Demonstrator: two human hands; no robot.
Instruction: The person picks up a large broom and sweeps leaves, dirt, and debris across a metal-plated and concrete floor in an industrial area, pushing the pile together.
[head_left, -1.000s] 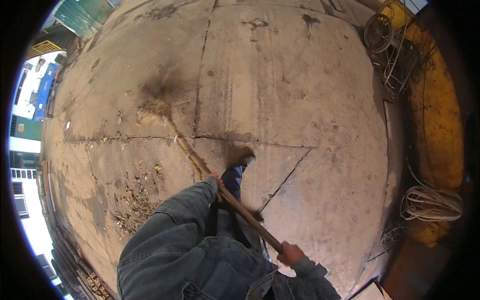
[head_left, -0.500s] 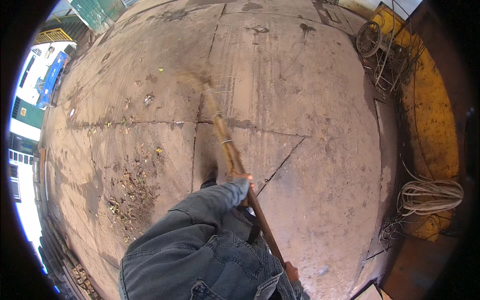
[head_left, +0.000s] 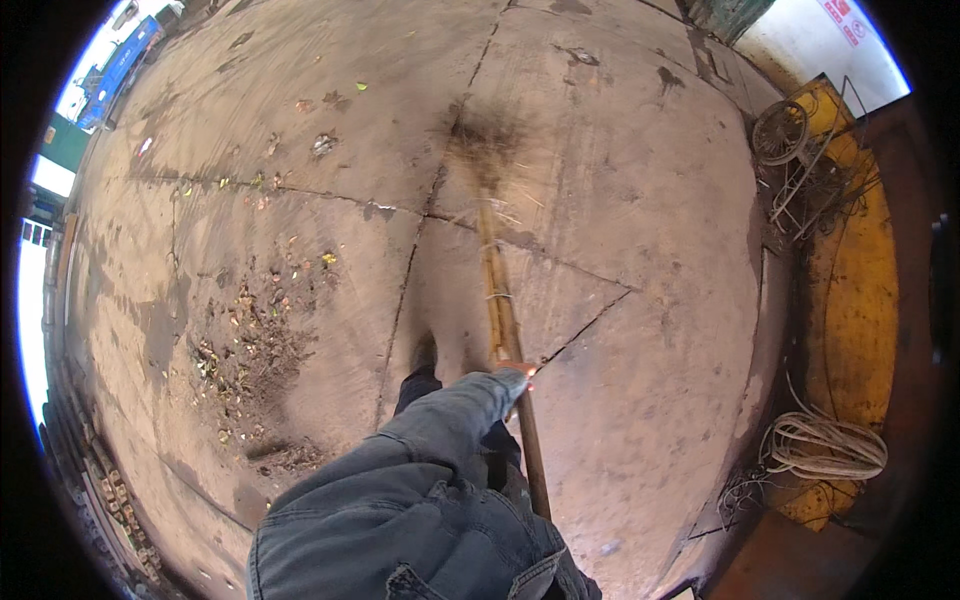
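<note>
My left hand (head_left: 519,373) is closed around the shaft of a long broom (head_left: 503,312). Its grey denim sleeve crosses from the lower left and covers part of the hand. Light ties bind the broom's stick, and its twig head (head_left: 490,150) is smeared by motion over the concrete ahead of me. The lower shaft runs down beside my jacket, where its end is hidden. My right hand does not show. A scattered heap of leaves and dirt (head_left: 255,345) lies on the floor to the left of the broom.
Cracked, dusty concrete floor (head_left: 690,400) spreads around me. Along the right stand a yellow metal piece (head_left: 865,300), a wheeled metal frame (head_left: 782,132) and a coiled rope or hose (head_left: 828,446). Stacked long bars (head_left: 100,480) line the lower left. A blue vehicle (head_left: 118,72) stands far left.
The broom head has swung right and the shaft stands steeper. My view has turned, so the floor appears shifted. My right hand, seen low on the shaft before, has gone out of sight.
</note>
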